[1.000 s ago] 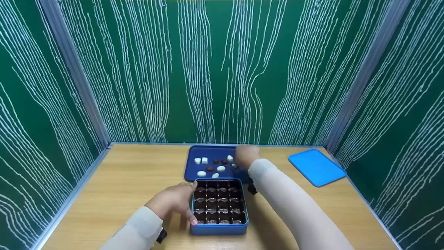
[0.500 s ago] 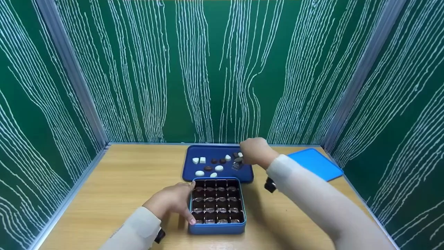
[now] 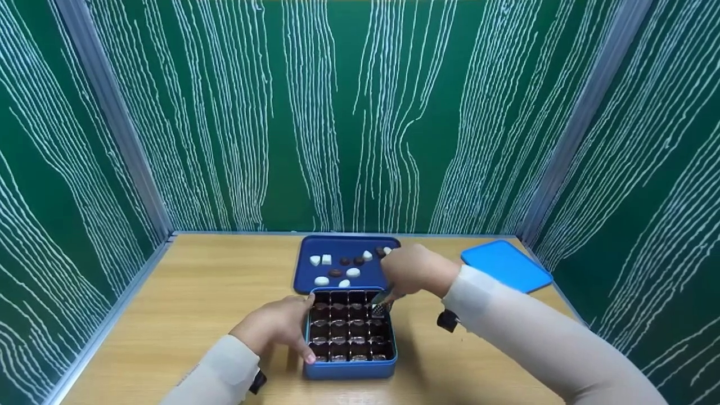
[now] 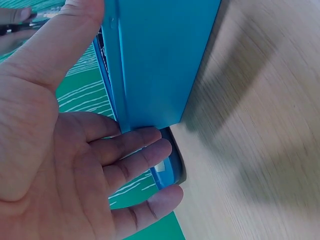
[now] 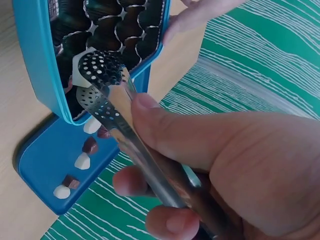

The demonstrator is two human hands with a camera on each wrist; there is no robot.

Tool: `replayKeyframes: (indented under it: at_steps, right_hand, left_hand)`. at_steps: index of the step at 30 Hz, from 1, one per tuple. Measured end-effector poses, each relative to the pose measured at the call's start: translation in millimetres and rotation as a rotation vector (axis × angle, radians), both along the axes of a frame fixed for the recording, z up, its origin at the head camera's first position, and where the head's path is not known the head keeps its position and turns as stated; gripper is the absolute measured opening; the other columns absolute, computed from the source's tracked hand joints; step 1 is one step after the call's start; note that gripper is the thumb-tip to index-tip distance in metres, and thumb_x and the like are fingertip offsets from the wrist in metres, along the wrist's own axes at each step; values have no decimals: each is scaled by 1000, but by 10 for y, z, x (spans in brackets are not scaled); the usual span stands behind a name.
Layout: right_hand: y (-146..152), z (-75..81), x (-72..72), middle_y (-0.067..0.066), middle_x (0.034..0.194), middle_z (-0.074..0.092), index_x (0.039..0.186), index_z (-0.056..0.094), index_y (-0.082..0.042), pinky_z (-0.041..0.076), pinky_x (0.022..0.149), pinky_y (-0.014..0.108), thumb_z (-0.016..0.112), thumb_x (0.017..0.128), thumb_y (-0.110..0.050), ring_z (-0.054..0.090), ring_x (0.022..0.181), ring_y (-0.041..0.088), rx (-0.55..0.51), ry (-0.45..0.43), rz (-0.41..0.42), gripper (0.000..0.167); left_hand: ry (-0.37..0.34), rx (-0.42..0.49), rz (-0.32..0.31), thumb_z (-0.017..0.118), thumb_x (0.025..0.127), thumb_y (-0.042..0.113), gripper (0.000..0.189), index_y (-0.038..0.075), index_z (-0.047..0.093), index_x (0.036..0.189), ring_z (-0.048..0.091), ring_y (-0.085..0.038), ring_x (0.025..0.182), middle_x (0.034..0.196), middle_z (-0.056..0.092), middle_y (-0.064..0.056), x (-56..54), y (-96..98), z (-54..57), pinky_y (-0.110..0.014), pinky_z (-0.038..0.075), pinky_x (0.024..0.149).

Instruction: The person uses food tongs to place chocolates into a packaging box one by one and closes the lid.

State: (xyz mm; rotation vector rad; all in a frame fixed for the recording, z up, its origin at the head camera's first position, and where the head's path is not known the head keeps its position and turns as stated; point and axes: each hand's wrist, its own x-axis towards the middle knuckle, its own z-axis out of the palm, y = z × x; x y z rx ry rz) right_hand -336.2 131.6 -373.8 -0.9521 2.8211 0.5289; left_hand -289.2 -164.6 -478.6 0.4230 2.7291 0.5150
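Note:
In the head view, my left hand point(image 3: 281, 325) rests along the left side of a blue tin box point(image 3: 350, 370), thumb at the near corner and forefinger at the far one. The left wrist view shows its other fingers point(image 4: 137, 162) loosely extended by the box wall. A dark divided insert point(image 5: 102, 27) fills the box. My right hand point(image 3: 417, 270) holds metal tongs point(image 5: 155, 172) with perforated ends. Those ends reach into a far-right compartment, around a white chocolate point(image 5: 82, 71). The tongs partly hide the chocolate, so whether it touches the insert I cannot tell.
Behind the box lies a dark blue tray point(image 3: 337, 243) with several white chocolates point(image 3: 352, 273) and brown chocolates point(image 3: 335, 273). A bright blue lid point(image 3: 506, 265) lies at the back right of the wooden table point(image 3: 225, 270). Green patterned walls point(image 3: 236, 112) enclose three sides.
My right hand has lifted a white chocolate with the tongs from the tray's right side and brought it toward me, into the box's far right. The left hand has stayed on the box.

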Motion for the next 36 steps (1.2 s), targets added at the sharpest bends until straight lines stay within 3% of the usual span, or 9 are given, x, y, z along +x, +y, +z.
replayKeyframes:
  at_steps: [4, 12, 17, 22, 25, 28, 32, 36]
  right_hand:
    - [-76, -56, 10, -5, 68, 55, 79, 68, -14, 41, 58, 34, 90, 95, -57, 45, 63, 13, 81, 46, 34, 51]
    - [-294, -189, 29, -6, 64, 61, 81, 76, -17, 69, 70, 37, 96, 89, -55, 47, 59, 10, 215, 112, 43, 44]
    - [-419, -314, 49, -7, 61, 53, 78, 73, -19, 67, 66, 33, 94, 92, -52, 44, 55, 10, 311, 142, 70, 41]
    - [-456, -408, 71, -7, 59, 46, 73, 67, -18, 53, 52, 28, 92, 94, -53, 41, 55, 11, 369, 133, 61, 48]
    - [-425, -374, 69, -7, 62, 52, 77, 71, -18, 57, 56, 29, 93, 92, -55, 43, 57, 11, 343, 121, 47, 46]
    - [-356, -221, 65, -6, 66, 60, 82, 74, -17, 64, 64, 30, 96, 89, -56, 48, 60, 10, 266, 79, 28, 45]
    - [-230, 35, -10, -6, 69, 59, 79, 71, -14, 57, 61, 31, 94, 88, -61, 49, 63, 11, 131, -12, -29, 53]
    - [-154, 134, -180, -6, 71, 54, 80, 68, -15, 56, 59, 33, 92, 92, -58, 47, 64, 12, 13, 6, -44, 51]
  left_hand:
    - [-6, 7, 3, 111, 58, 50, 154, 8, 27, 180, 40, -48, 168, 181, 38, -27, 1, -1, -1, -65, 38, 138]
    - [-7, 10, 5, 111, 59, 51, 154, 9, 27, 181, 43, -48, 166, 181, 40, -26, 2, -8, -8, -65, 40, 136]
    - [0, -2, 9, 111, 60, 51, 152, 9, 28, 181, 43, -47, 166, 180, 42, -26, -10, -12, -12, -64, 41, 136]
    - [-5, 3, 10, 111, 59, 51, 153, 10, 28, 181, 43, -47, 166, 181, 41, -25, -6, -8, -22, -64, 40, 137]
    - [-10, 16, 15, 111, 58, 50, 154, 10, 27, 181, 43, -48, 166, 181, 41, -25, 0, -5, -29, -65, 39, 137]
    - [-12, 18, 21, 111, 57, 50, 154, 11, 28, 181, 42, -48, 167, 181, 41, -25, 3, -8, -29, -65, 39, 137]
    - [-5, 13, 18, 111, 57, 50, 154, 11, 28, 181, 43, -48, 166, 180, 42, -25, 0, -8, -22, -65, 40, 137]
    - [0, 9, 14, 111, 58, 50, 153, 10, 28, 181, 44, -48, 165, 179, 42, -27, -7, -9, -18, -64, 41, 136]
